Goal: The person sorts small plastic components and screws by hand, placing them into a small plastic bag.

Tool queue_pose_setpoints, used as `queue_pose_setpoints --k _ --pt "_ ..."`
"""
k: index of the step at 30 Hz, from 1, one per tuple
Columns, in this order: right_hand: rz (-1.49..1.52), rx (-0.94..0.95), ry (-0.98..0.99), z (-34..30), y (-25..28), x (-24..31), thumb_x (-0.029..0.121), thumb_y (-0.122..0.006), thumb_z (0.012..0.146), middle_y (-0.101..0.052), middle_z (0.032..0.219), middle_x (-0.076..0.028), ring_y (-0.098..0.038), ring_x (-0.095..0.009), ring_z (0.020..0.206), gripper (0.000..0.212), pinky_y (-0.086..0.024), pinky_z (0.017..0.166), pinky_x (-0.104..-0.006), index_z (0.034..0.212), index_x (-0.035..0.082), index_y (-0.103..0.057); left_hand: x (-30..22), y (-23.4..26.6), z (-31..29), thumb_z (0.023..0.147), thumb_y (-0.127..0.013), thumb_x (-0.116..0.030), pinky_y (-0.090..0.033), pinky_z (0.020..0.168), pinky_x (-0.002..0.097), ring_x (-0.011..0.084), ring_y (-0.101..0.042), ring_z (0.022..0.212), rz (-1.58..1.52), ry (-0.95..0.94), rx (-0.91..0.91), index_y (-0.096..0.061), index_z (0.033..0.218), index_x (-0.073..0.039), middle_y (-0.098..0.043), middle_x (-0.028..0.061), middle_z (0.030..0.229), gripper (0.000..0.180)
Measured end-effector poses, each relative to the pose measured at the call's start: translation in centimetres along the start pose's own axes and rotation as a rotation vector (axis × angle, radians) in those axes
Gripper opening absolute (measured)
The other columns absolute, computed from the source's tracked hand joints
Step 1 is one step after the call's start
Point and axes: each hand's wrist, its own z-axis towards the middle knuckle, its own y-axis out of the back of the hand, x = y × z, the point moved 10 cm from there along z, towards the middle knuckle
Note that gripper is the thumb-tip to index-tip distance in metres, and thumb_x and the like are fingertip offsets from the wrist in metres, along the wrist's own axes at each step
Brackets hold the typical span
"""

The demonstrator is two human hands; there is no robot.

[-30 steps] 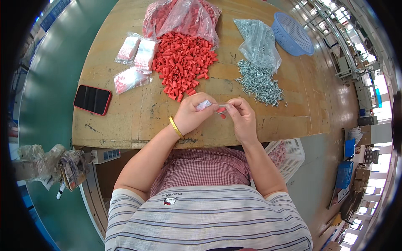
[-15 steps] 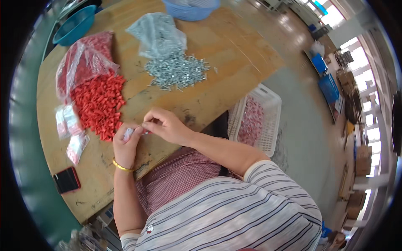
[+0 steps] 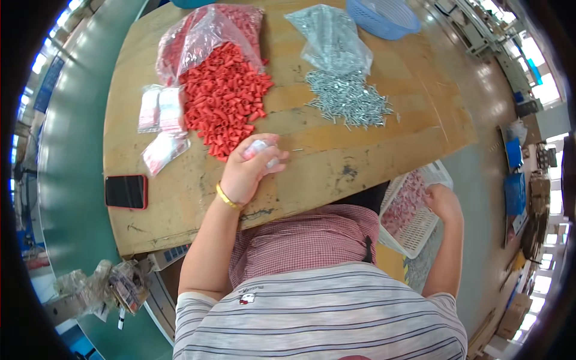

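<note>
My left hand point(image 3: 246, 168) is closed around small clear plastic bags point(image 3: 259, 147), crumpled and whitish with some pink, above the table by the red pile. Just past its fingertips is a single thin metal pin point(image 3: 298, 149). My right hand point(image 3: 445, 203) is over the right rim of a white plastic basket point(image 3: 414, 245), beside the small pink-and-clear packets point(image 3: 403, 207) inside. Its fingertips are not clear enough to show whether they hold anything. Small red tapered plastic pieces point(image 3: 225, 99) lie heaped beyond my left hand. Silver screw-like pins point(image 3: 351, 101) form another pile to their right.
Large clear bags point(image 3: 210, 36) point(image 3: 333, 39) lie behind both piles. A blue basket point(image 3: 384, 19) stands at the far edge. Several filled packets point(image 3: 163, 150) and a black phone point(image 3: 126, 192) with a red edge lie on the left of the wooden table point(image 3: 174, 222).
My right hand has left my left hand and swung right, down to the white basket. The left hand keeps the plastic bags. The view has shifted, so the table sits further right.
</note>
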Motion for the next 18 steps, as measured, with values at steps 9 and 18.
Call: queue_pose_setpoints --k 9,18 --pt "1.126 -0.191 0.614 2.7 8.0 25.8 0.017 -0.066 0.087 -0.064 0.101 -0.008 -0.062 -0.018 0.087 0.026 -0.049 0.076 -0.0304 0.108 0.003 -0.062 0.7 0.7 0.0 0.085 -0.068 -0.004 -0.057 0.063 0.0276 0.0166 -0.067 0.083 0.050 -0.023 0.032 -0.057 0.093 -0.005 -0.065 0.0049 0.088 0.013" --pt "1.375 -0.192 0.919 4.9 6.4 31.8 0.011 -0.059 0.093 -0.055 0.092 -0.001 -0.053 -0.008 0.078 0.010 -0.045 0.070 -0.0234 0.097 0.003 -0.055 0.9 0.3 -0.2 0.087 -0.065 -0.004 -0.055 0.058 0.0276 0.0121 -0.061 0.071 0.125 0.008 -0.013 -0.056 0.093 -0.006 -0.062 0.0029 0.085 0.011"
